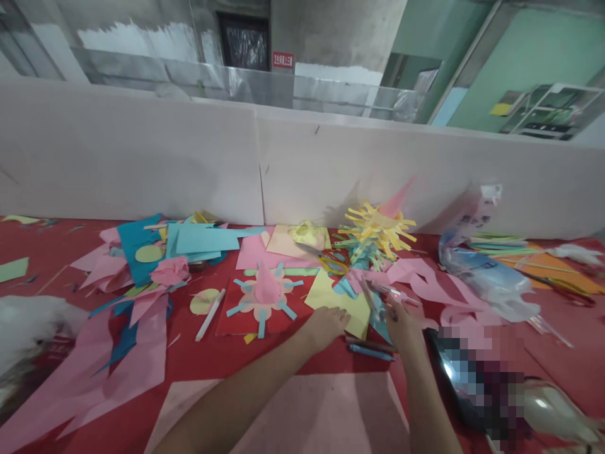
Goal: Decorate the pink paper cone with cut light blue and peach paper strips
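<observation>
My left hand [327,329] rests on a sheet of yellow paper [360,310], its fingers stretched over the surface. My right hand [403,320] reaches among scraps to the right, fingers curled down; whatever they grip is blurred and partly hidden. Just beyond it are shiny metal-looking blades [371,299] and pink paper scraps [425,277]. Left of my left hand, a paper flower [265,293] with a pink cone and blue strips lies on a red sheet [227,318]. Behind my hands stands a fringed yellow and green paper piece [380,230] topped by a pink cone.
Yellow-handled scissors [333,261] lie on paper behind the yellow sheet. Pens [371,350] sit between my forearms, and a white marker [210,315] is at left. Right are a phone-like device [447,362] and a plastic bag [491,277]. A white partition [142,157] closes the back.
</observation>
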`<state>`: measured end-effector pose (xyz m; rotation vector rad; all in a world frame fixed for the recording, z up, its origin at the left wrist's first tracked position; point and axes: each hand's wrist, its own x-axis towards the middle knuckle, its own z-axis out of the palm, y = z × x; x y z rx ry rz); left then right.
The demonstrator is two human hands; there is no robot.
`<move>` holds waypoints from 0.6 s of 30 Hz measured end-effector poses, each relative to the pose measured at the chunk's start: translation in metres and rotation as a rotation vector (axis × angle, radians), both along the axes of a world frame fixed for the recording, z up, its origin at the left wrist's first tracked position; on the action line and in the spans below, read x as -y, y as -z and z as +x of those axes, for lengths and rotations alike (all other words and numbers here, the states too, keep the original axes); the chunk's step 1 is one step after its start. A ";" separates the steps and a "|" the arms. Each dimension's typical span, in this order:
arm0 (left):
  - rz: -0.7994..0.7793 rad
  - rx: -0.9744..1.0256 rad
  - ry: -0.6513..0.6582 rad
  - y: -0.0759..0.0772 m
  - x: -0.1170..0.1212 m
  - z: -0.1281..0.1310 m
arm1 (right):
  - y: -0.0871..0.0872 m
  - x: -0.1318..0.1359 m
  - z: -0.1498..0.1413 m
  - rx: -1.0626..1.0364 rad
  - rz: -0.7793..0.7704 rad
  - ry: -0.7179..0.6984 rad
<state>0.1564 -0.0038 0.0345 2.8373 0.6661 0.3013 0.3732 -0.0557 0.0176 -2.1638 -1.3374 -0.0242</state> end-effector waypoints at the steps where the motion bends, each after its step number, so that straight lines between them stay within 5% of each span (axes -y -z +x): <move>1: -0.025 0.016 0.003 0.000 0.001 -0.003 | 0.000 0.001 -0.001 0.003 0.000 -0.020; 8: -0.272 0.221 -0.125 0.002 0.004 -0.020 | -0.017 -0.001 -0.024 0.062 0.187 0.014; 13: -0.482 0.608 -0.480 -0.007 -0.010 -0.033 | -0.032 -0.006 -0.035 -0.326 0.279 0.114; 18: -0.765 0.998 -0.646 -0.021 -0.027 -0.051 | -0.038 -0.018 -0.060 -0.680 0.202 -0.150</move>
